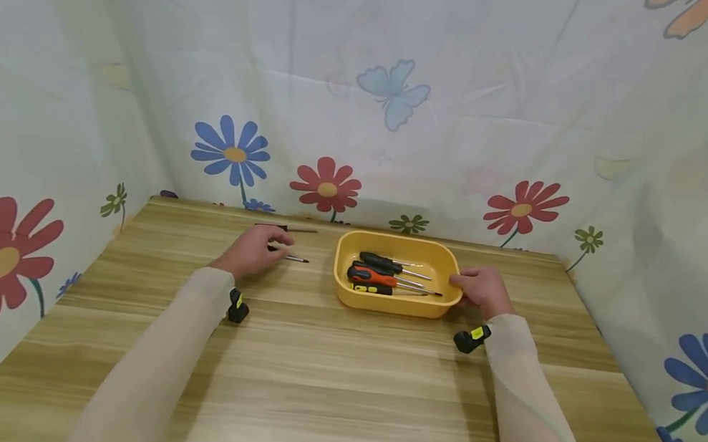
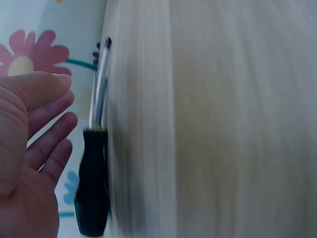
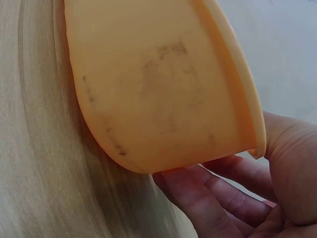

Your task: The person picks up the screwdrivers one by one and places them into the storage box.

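Observation:
My left hand [image 1: 257, 249] hovers with fingers loosely bent and apart, right beside a screwdriver [image 1: 298, 259] lying on the table. The left wrist view shows that screwdriver's black handle [image 2: 92, 183] and metal shaft close to the fingertips, with nothing in the hand. My right hand [image 1: 485, 288] grips the right end of a yellow plastic bin [image 1: 393, 306]; in the right wrist view its thumb is at the rim and the fingers lie against the outer wall [image 3: 148, 99]. Inside the bin are several screwdrivers, among them an orange-and-black one [image 1: 369, 276] and a black-and-yellow one [image 1: 373, 289].
Behind the left hand, near the table's back edge, lies another dark-handled screwdriver [image 1: 295, 229]. The wood-grain table [image 1: 336, 392] is bordered at the back and sides by a flower-printed curtain [image 1: 385, 174]. A black wrist device sits at each sleeve cuff.

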Tool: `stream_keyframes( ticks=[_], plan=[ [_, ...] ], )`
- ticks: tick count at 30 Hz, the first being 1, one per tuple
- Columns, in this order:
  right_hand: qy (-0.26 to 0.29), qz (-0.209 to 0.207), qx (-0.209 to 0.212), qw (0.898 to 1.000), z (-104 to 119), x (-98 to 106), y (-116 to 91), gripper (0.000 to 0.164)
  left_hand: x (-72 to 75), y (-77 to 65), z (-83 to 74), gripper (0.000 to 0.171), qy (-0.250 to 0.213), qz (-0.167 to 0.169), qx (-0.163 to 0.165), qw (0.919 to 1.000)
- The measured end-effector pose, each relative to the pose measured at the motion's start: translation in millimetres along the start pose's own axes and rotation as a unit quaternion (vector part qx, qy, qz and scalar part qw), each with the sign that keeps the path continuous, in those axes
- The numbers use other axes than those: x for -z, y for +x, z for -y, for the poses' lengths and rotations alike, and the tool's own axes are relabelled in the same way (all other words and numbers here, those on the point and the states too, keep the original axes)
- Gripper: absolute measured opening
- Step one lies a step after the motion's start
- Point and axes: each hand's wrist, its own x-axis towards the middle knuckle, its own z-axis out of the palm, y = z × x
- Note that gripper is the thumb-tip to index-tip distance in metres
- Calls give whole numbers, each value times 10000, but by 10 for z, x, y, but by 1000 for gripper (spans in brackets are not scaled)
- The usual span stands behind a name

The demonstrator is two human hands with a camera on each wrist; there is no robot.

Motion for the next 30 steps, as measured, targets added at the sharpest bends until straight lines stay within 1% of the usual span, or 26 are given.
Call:
stream_keyframes(
  ticks=[4,7,10,14,20,24,27,30],
  plan=[
    [10,7,7,10000,8,6,-7,41,68,-41,199,27,139,-85,-1,9999],
    [15,-24,29,10000,7,13,-18,41,115,-66,334,28,242,-207,-83,9995],
    [63,-53,118,9999,-4,13,-14,40,165,-121,439,29,179,-251,-60,9995],
    [109,-47,204,9997,-20,1,10,38,236,-206,563,30,-23,-218,120,9997],
    [65,-30,120,9999,-24,-12,27,38,317,-262,634,34,-271,-135,207,9993],
    [-8,-44,83,10000,-21,-14,26,39,337,-248,669,35,-313,-87,319,9990],
    [-25,-39,65,10000,-18,-11,28,39,347,-237,676,36,-327,-57,451,9984],
    [-22,-24,54,10000,-15,-7,31,39,363,-231,670,34,-317,-51,508,9982]
  ],
)
